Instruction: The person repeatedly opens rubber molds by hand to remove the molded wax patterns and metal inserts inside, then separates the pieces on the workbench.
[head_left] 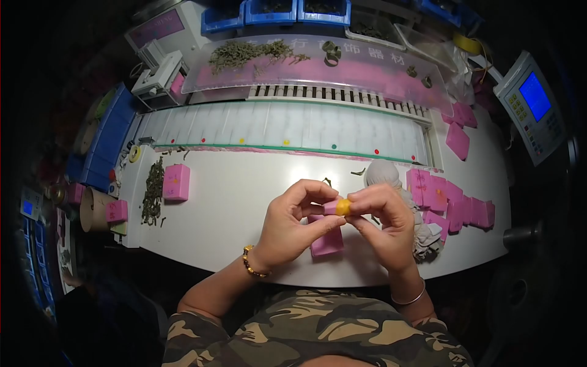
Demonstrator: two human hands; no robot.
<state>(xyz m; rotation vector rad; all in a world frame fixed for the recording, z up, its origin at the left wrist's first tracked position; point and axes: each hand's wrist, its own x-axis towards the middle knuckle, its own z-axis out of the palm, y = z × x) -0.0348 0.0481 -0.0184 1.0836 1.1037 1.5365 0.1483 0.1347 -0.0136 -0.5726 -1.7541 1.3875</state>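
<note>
Between my two hands, above the table's front half, is a small piece with a pink part [330,208] and a round yellow part [343,207]. My left hand [290,217] pinches the pink side between thumb and fingers. At the yellow end, my right hand [386,221] closes its thumb and fingers. Whether the two colours are one piece or two, I cannot tell. Under the hands lies a pink block [327,243], partly covered by my left hand. A white rounded bundle [382,174] rests just beyond my right hand.
Pink blocks [431,191] cluster at the right, near crumpled cloth [427,240]. Dark green small pieces [152,191] lie left beside another pink block [176,183]. A long white slotted tray [306,125] spans the back; a blue-screened device [534,98] stands right.
</note>
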